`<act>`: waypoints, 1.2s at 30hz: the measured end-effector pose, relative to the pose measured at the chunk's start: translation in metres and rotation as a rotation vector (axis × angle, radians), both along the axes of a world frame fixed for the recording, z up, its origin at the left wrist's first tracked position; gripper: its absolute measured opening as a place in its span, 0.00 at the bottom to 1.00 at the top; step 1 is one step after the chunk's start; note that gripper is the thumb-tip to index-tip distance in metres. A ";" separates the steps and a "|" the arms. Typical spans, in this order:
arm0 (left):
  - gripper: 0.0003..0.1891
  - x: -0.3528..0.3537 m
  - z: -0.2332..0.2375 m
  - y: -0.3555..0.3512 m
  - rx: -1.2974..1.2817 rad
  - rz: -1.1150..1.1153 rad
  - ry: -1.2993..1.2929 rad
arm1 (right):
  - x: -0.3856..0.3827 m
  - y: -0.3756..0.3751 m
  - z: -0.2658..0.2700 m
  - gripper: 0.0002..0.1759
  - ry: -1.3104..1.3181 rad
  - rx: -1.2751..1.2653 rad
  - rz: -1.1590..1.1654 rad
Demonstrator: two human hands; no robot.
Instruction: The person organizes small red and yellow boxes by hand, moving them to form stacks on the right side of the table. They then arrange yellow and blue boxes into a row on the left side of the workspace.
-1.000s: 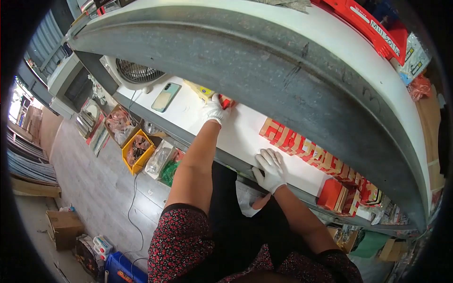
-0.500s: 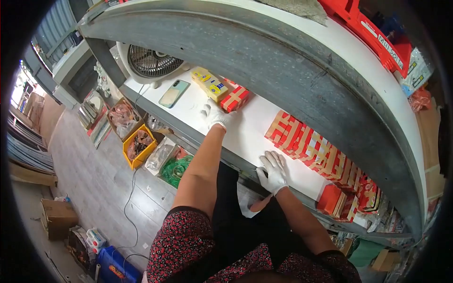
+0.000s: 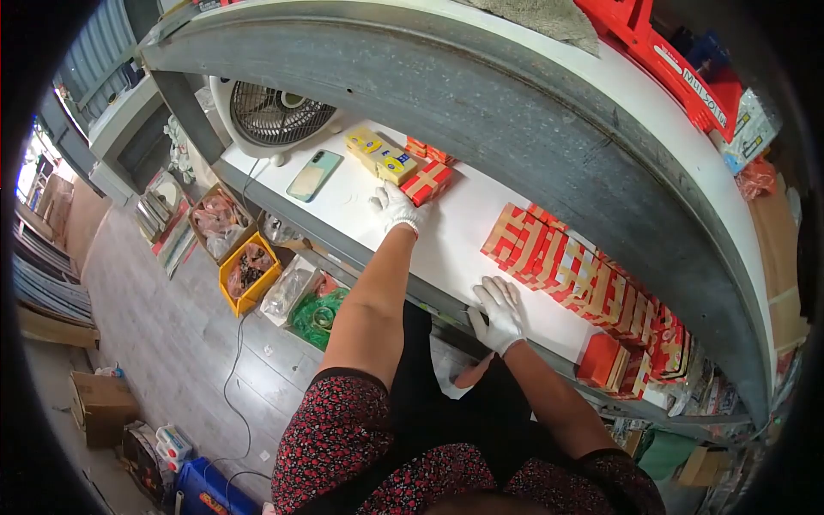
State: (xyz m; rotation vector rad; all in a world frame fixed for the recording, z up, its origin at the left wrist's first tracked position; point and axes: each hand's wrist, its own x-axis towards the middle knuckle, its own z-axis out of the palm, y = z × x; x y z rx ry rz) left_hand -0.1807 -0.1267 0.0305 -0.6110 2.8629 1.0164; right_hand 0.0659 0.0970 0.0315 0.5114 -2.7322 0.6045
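My left hand (image 3: 396, 209), in a white glove, is at a red box with a tan cross band (image 3: 427, 183) on the white shelf, its fingers against the box's near left side. Behind that box lie yellow packs (image 3: 380, 155), with more red boxes (image 3: 427, 151) past them. My right hand (image 3: 498, 314), also gloved, rests on the shelf's front edge with its fingers spread and nothing in it. Beyond it runs a long row of red and tan boxes (image 3: 566, 273).
A pale green phone (image 3: 315, 175) and a fan (image 3: 279, 116) are on the shelf's left part. A grey metal beam (image 3: 481, 112) crosses above. Below stand a yellow bin (image 3: 250, 273) and a green bag (image 3: 316, 316). Red boxes (image 3: 602, 360) lie at the right.
My left hand has shifted slightly right and its fingers are closer to the box. More red boxes show behind the yellow packs. My right hand has stayed in place.
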 end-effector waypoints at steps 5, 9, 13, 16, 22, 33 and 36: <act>0.70 -0.001 -0.012 0.002 -0.007 0.027 0.122 | 0.000 0.001 0.000 0.27 -0.007 -0.006 0.017; 0.57 0.026 -0.015 0.003 0.002 0.009 0.319 | 0.001 0.002 -0.003 0.27 -0.015 0.001 0.000; 0.37 0.007 -0.019 0.011 -0.461 -0.391 0.855 | -0.003 0.004 -0.005 0.28 -0.017 0.001 0.002; 0.23 -0.039 -0.024 0.039 -0.797 -0.656 0.698 | 0.005 0.003 -0.002 0.28 -0.038 -0.001 0.001; 0.23 -0.097 -0.068 0.053 -0.602 -0.761 0.366 | 0.001 0.004 0.001 0.28 -0.031 0.015 -0.035; 0.24 -0.100 -0.086 0.057 -0.386 -0.664 0.504 | -0.001 0.006 0.001 0.28 -0.036 -0.012 -0.012; 0.25 -0.100 -0.087 0.058 -0.324 -0.631 0.551 | 0.000 0.009 -0.001 0.28 -0.020 -0.015 -0.019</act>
